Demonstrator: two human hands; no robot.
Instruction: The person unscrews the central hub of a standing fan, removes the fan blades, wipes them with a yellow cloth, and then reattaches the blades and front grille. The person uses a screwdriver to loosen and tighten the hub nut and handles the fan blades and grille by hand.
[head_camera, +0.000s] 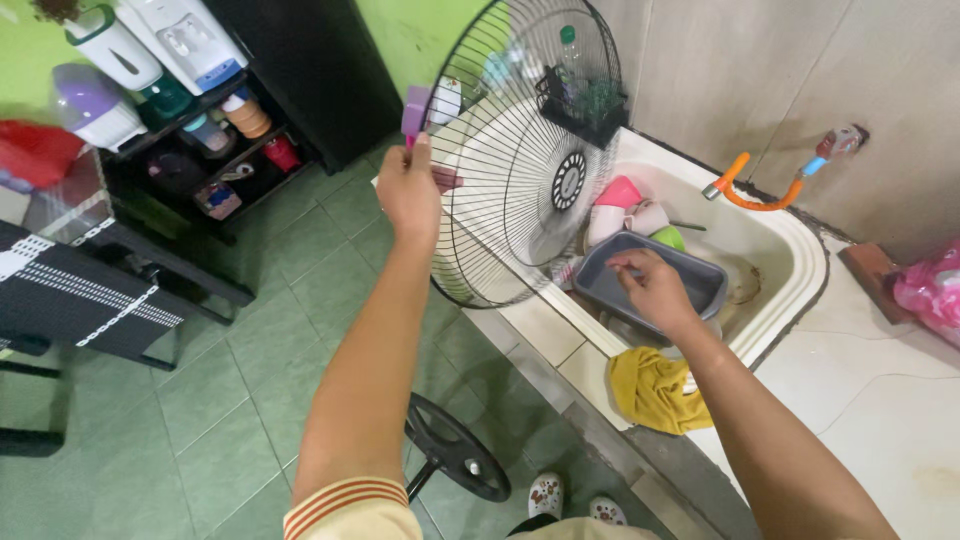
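Head view: left hand (408, 190) closed around fan grille (520, 150).

Fan grille (520, 150) is standing upright on the sink (790, 250) edge, left hand (408, 190) gripping its left rim. Right hand (655, 285) is reaching into the tray (700, 285) sitting in the sink, cups (625, 205) lying behind it. Cloth (650, 390) is hanging over the counter edge, fan base (455, 450) lying on the floor below.
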